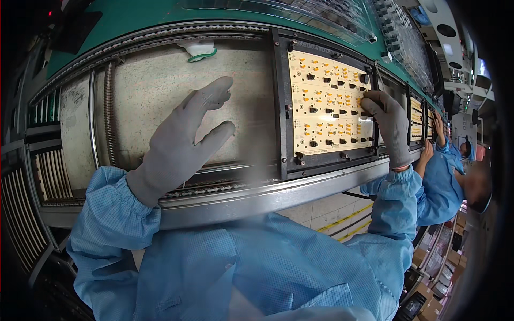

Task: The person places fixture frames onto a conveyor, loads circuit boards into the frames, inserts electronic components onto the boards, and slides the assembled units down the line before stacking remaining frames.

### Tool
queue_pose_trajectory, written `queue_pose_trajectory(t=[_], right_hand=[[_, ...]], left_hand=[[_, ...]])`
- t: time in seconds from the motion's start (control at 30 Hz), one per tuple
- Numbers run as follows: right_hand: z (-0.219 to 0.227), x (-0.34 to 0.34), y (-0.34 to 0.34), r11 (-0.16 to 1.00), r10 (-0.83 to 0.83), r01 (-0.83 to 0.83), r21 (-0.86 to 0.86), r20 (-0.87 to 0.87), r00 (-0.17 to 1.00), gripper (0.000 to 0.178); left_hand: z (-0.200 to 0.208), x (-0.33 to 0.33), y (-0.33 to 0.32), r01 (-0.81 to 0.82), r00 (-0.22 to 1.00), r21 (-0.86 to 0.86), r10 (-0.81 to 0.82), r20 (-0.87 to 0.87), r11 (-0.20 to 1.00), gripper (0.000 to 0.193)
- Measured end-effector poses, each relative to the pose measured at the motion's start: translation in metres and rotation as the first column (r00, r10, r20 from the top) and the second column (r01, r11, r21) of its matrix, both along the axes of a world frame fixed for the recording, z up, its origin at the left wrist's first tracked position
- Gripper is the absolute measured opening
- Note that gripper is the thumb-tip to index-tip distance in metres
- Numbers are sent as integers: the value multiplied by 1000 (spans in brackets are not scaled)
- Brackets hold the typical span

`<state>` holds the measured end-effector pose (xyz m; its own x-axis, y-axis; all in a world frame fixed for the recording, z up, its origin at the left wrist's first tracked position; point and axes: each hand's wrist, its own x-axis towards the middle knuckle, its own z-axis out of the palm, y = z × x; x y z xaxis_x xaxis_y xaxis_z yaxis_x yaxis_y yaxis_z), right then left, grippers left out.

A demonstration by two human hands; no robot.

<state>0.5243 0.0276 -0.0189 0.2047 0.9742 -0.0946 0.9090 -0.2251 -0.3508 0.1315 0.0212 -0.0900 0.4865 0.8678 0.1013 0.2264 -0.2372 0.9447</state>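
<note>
My left hand [184,139] in a grey glove hangs over the conveyor bed, thumb apart from the fingers, with nothing in it. To its right a cream circuit board panel [333,115] lies in a black frame [285,134] on the conveyor rails. Rows of small yellow and black components stand on the panel. My right hand [391,120], gloved too, is at the panel's right edge. Its thumb and fingertips are pinched together over the board; whatever lies between them is too small or hidden to make out.
A white and green cloth-like item [199,52] lies at the far rail. Clear plastic trays [321,21] stand on the green surface behind. A metal edge [235,203] runs along the near side. On the right, a co-worker in blue [441,182] reaches toward more framed boards [416,120].
</note>
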Motion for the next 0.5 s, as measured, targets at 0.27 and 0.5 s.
queue_pose_trajectory(t=[0.27, 0.5], right_hand=[[2, 15, -1, 983, -56, 46, 177, 52, 997, 30], [26, -39, 61, 832, 256, -226, 506, 11, 967, 27]], left_hand=[[-3, -3, 1, -68, 998, 37, 68, 6, 997, 61], [-5, -7, 1, 24, 993, 8, -23, -115, 1000, 65]])
